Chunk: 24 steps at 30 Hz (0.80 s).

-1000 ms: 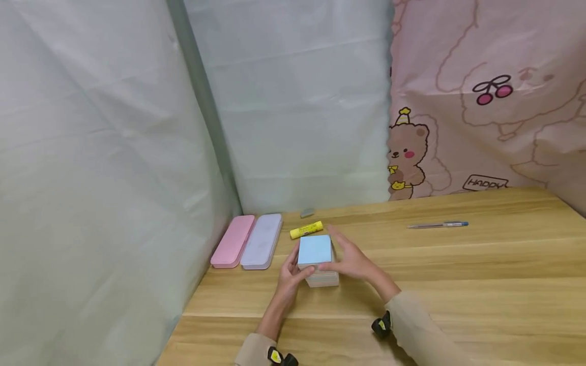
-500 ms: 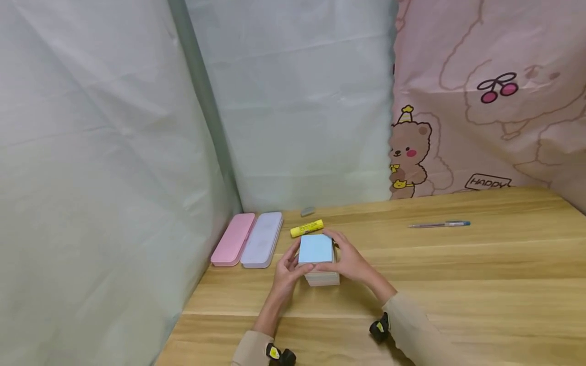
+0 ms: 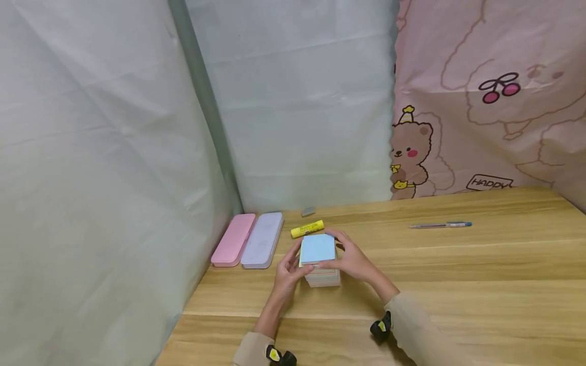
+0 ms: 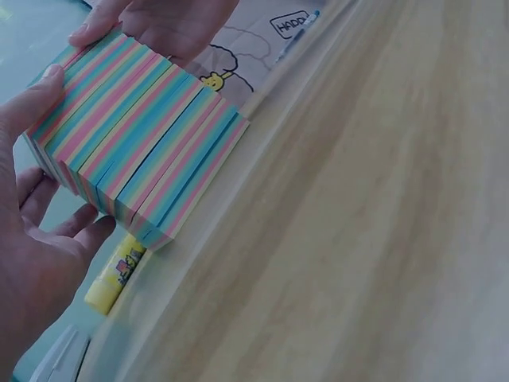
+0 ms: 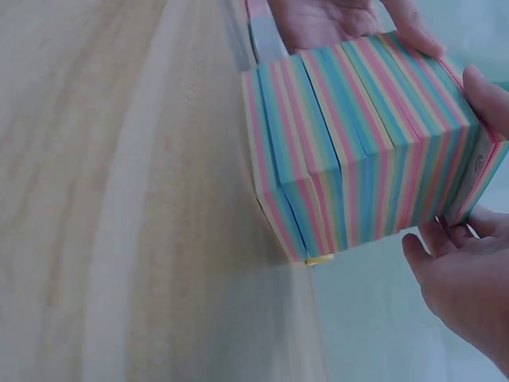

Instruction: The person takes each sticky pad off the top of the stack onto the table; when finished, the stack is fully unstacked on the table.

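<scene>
A tall stack of square sticky note pads (image 3: 323, 278) stands on the table, its sides striped pink, yellow, blue and green in both wrist views. A light blue pad (image 3: 318, 248) tops it, set slightly to the right of the layer below, whose pale edge shows at the left. My left hand (image 3: 286, 277) holds the upper left of the stack, thumb at the near top corner and fingers along the left side. From the right, my right hand (image 3: 354, 262) grips the top pad, thumb at its near edge and fingers at its far edge. A thin reddish line (image 5: 498, 151) marks the layer under the top.
Just behind the stack lies a yellow glue stick (image 3: 307, 229), with a small grey piece (image 3: 308, 211) farther back. Pink (image 3: 233, 240) and pale lilac (image 3: 263, 240) flat cases lie side by side at the left. A pen (image 3: 440, 224) lies at the back right.
The fingers of my right hand have come in to the stack's far edge. The top blue pad has shifted slightly right. My left hand has stayed almost in place.
</scene>
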Tool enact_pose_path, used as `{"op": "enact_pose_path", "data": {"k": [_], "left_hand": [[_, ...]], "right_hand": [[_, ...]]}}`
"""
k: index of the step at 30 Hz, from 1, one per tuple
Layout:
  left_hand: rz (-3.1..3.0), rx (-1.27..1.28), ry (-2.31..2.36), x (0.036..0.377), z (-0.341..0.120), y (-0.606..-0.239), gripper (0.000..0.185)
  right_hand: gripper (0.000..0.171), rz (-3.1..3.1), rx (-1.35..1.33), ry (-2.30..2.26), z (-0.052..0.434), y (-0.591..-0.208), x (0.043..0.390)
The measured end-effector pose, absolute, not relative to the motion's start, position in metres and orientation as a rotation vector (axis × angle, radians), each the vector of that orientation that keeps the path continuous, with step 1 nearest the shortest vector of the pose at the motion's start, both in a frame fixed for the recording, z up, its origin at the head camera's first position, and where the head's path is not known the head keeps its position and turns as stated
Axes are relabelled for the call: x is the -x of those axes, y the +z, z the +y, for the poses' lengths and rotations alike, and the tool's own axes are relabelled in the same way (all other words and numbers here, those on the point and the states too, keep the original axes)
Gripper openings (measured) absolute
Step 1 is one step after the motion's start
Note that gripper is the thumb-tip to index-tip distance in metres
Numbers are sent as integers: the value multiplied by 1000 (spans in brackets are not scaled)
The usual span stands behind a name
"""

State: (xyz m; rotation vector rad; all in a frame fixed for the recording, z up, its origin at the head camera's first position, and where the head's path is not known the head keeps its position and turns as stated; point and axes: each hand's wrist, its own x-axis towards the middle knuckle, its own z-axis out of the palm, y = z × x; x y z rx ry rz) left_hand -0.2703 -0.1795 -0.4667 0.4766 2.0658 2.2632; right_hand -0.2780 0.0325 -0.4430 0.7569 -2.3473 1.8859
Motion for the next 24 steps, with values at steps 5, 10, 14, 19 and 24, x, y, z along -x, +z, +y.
{"op": "enact_pose_path", "data": {"k": [5,10,14,19,24], "left_hand": [[2119,-469,2237,270,-179,-469,82],[2115,-454,2234,269,-177,-472,81],[2136,-447,2232,270,-175,-471,81],[2175,-411,2217,270,-175,-469,82],[2175,-390,2214,267,-177,-470,83]], "right_hand": [[84,-2326,-670,2060,41,-439,282],[85,-2328,-558,2178,57,-438,290],[88,-2344,-463,2156,70,-439,301],[89,-2346,-390,2167,82,-449,316],[86,-2338,-254,2206,91,-464,327]]}}
